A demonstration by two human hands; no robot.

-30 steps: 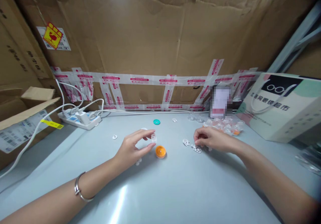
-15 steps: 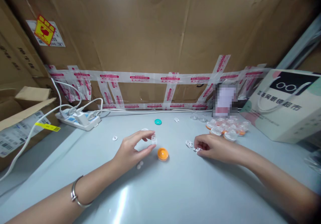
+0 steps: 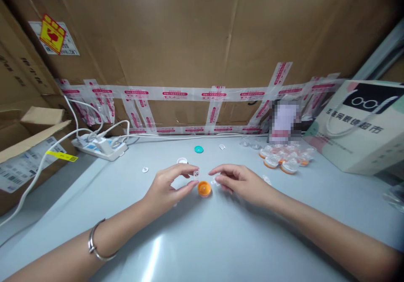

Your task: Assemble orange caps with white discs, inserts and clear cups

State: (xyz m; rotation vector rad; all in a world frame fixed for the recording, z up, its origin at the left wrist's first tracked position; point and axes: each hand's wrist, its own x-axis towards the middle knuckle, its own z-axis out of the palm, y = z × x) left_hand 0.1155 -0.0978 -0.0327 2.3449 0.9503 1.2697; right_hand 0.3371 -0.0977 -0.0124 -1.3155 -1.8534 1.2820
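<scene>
My left hand point(image 3: 167, 188) pinches a small clear plastic piece point(image 3: 196, 173) between thumb and forefinger. Just right of those fingertips an orange cup-like part point(image 3: 204, 188) sits on the table, its hollow facing up. Across from it, my right hand point(image 3: 241, 183) has a small whitish flat piece point(image 3: 215, 182) at its thumb and fingers; blur hides its exact shape. More white flat pieces point(image 3: 267, 179) lie behind the right wrist, partly covered. Beyond the left hand is a round white part point(image 3: 182, 160), partly hidden by the hand.
A teal disc point(image 3: 198, 149) and small white pieces point(image 3: 222, 147) lie farther back. Several clear-topped orange parts point(image 3: 288, 167) cluster at right, before a paper bag point(image 3: 356, 126). A power strip point(image 3: 101, 147) with cables stands at left. Large cardboard point(image 3: 176, 42) walls the back.
My right hand has moved left from the white pieces to beside the orange part, bringing a whitish piece along. My left hand has stayed nearly in place, still pinching the clear piece.
</scene>
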